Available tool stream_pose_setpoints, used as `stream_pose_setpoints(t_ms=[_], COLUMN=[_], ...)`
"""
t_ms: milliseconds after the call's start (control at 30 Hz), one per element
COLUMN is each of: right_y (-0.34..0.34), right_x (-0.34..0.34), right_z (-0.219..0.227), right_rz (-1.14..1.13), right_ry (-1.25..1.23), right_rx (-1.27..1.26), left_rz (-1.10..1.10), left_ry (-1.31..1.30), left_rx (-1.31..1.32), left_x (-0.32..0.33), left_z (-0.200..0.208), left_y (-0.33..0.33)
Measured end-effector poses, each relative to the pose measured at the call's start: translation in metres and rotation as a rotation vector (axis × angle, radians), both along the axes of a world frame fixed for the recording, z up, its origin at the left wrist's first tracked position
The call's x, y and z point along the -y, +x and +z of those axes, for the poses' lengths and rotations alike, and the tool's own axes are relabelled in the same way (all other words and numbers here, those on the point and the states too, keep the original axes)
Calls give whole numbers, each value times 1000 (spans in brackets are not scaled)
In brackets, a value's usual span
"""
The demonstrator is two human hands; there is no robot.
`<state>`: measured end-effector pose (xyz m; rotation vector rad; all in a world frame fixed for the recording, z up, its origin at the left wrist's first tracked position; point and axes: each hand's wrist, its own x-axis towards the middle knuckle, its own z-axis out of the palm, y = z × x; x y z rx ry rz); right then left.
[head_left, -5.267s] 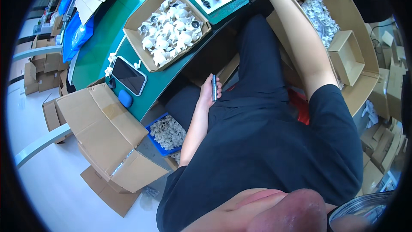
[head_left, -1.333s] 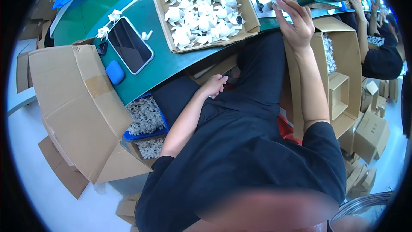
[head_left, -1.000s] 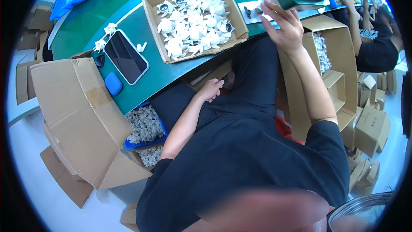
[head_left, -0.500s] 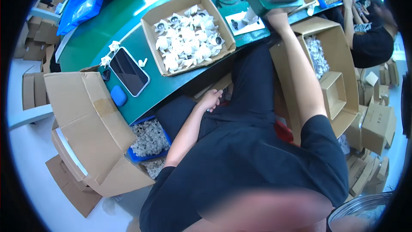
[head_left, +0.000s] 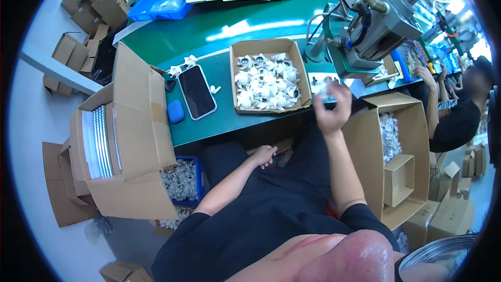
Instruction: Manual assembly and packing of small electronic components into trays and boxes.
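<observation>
My right hand (head_left: 334,109) is raised at the table's front edge, beside the press. Its thumb and fingers close on a white bladed fan wheel (head_left: 324,93), blurred and partly hidden by the fingers. Just behind it lies a small white plate (head_left: 317,78) at the foot of the press (head_left: 383,26). My left hand (head_left: 263,156) rests over my lap with fingers curled; whatever is inside them is hidden. Between the hands, farther back, a shallow cardboard box (head_left: 241,48) holds many white fan wheels (head_left: 269,82), a few showing dark hubs.
A phone (head_left: 197,93), a blue case (head_left: 176,111) and a white earbud (head_left: 214,90) lie left on the green table (head_left: 209,134). Cartons stand at left (head_left: 141,104) and right (head_left: 360,146). A blue bin (head_left: 200,180) holds small grey parts. A co-worker (head_left: 454,120) sits at right.
My right hand has drawn back from under the press to the white plate and taken hold of the fan wheel. My left hand stays on my lap. The view has shifted.
</observation>
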<state>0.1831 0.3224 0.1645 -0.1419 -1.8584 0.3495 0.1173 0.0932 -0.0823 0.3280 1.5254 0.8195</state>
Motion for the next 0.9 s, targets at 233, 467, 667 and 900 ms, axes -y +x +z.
stream_pose_setpoints(t_ms=[233, 467, 667, 900], right_y=[-10, 44, 63, 56], right_x=[50, 70, 75, 35], right_z=[72, 18, 1, 14], right_rz=[16, 496, 771, 511], right_ry=[-52, -203, -730, -608], right_rx=[265, 662, 790, 630], left_rz=[208, 272, -22, -46], left_ry=[150, 468, 596, 661], left_rx=[363, 896, 878, 979], left_x=[11, 30, 14, 4], left_z=[55, 135, 152, 151], left_y=[-7, -16, -23, -20])
